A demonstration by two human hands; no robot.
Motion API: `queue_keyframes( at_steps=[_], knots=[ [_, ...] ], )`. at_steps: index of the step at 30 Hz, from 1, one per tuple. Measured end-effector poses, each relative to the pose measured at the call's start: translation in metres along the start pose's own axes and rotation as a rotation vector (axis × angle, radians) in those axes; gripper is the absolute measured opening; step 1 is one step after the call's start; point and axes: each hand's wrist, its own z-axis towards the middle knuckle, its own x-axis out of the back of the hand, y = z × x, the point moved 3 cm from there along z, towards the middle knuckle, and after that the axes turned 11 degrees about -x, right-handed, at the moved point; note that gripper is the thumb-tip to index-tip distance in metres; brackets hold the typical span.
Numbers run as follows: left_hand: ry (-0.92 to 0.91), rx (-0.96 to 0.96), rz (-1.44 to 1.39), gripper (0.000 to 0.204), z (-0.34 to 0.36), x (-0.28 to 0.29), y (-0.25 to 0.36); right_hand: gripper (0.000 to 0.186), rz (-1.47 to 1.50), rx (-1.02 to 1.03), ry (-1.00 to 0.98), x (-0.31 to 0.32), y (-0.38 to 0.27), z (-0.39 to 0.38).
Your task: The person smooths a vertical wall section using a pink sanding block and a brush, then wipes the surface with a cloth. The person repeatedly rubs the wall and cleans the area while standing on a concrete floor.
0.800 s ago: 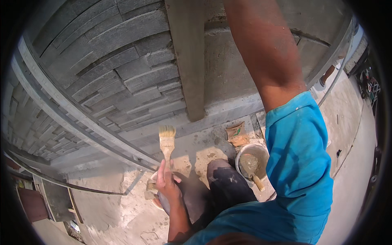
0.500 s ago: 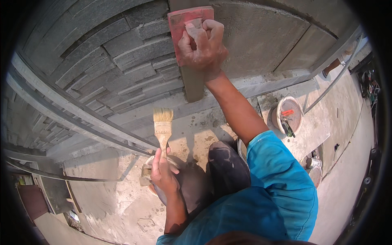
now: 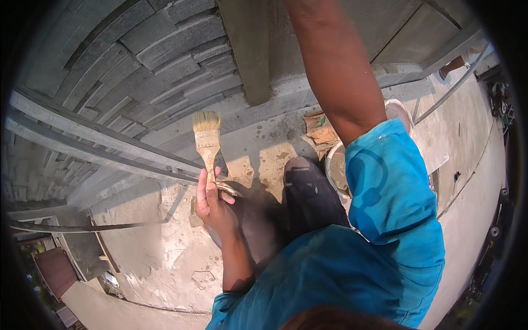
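Note:
My left hand grips the handle of a wide pale-bristled paintbrush, held bristles-up above my dark-trousered legs. A container sits partly hidden behind that hand. My right arm stretches up beside a smooth grey rendered strip on the wall; the hand is beyond the top edge. Left of the strip is rough grey stone cladding, and right of it flat grey panels.
Long metal bars slant along the left. A bucket, a crumpled paper bag and another bucket lie partly behind my right arm on the stained concrete. Another person's leg shows at upper right.
My right hand, seen half a second ago on a red float against the rendered strip, has moved up out of view. My left hand still holds the brush upright.

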Motion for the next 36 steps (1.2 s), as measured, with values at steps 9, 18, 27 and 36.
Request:
queue_keyframes(
  at_steps=[9,18,27,36],
  knots=[
    [0.02,-0.035,0.065,0.042,0.003,-0.002,0.007,0.044,-0.236,-0.31,-0.556,0.109,0.08,-0.393],
    [0.032,-0.098,0.044,0.046,0.006,0.006,0.002,0.033,-0.043,-0.059,-0.014,0.011,0.024,-0.094],
    [0.044,0.039,-0.169,0.048,0.01,0.023,0.004,0.039,0.174,-0.672,-0.788,0.152,0.049,-0.371],
    [-0.086,0.341,-0.331,0.042,0.009,0.018,0.001,0.048,0.645,-0.811,-0.475,0.128,0.043,-0.237]
  ],
)
